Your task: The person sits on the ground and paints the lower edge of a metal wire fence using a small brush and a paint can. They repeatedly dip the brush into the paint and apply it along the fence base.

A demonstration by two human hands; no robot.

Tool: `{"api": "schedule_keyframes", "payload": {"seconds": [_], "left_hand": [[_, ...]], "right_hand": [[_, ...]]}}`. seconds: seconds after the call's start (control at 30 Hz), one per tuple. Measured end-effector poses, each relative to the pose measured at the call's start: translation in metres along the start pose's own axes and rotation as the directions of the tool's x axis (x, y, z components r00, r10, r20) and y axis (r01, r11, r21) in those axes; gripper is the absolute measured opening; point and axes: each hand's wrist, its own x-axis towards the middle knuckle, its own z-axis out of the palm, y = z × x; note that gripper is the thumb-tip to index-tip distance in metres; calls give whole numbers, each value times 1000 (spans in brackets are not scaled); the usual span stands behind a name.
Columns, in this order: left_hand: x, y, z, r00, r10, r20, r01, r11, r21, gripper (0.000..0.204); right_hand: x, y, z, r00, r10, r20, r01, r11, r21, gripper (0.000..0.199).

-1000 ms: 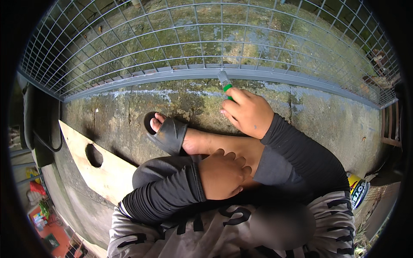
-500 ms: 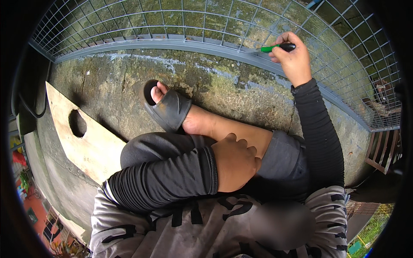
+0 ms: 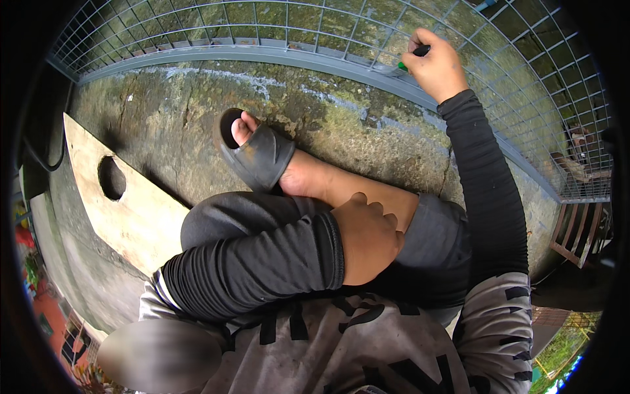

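My right hand (image 3: pixel 438 64) is closed around a paintbrush (image 3: pixel 402 65) with a green and black handle. Its pale bristle end touches the grey bottom rail (image 3: pixel 328 64) of a wire mesh panel (image 3: pixel 275 29). My left hand (image 3: pixel 369 241) rests against my bare lower leg (image 3: pixel 354 180), its fingers curled. The fingertips are out of sight, so whatever lies under them is hidden. Black sleeves cover both forearms.
Rough, mossy concrete (image 3: pixel 184 125) with streaks of grey-blue paint lies along the rail. A plywood board (image 3: pixel 134 213) with a round hole is at the left. My sandalled foot (image 3: pixel 259 154) is near the rail. A rusty metal grate (image 3: pixel 577 233) stands at the right.
My right hand has moved slightly up and left with the brush, and its handle now shows less. The left hand stays on the leg, while the whole view has shifted a little.
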Motion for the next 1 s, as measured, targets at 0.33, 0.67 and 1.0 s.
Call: {"api": "schedule_keyframes", "payload": {"seconds": [0.33,0.67,1.0], "left_hand": [[0,0,-2,1000,4,4,-3,999,-34,32],[1,1,-4,1000,-14,27,15,999,-49,28],[3,2,-6,997,-24,79,26,999,-22,31]], "right_hand": [[10,-33,-1,992,-104,65,113,981,-160,16],[5,-8,-8,998,64,-4,-54,870,490,4],[17,4,1,995,23,93,-53,939,340,5]]}}
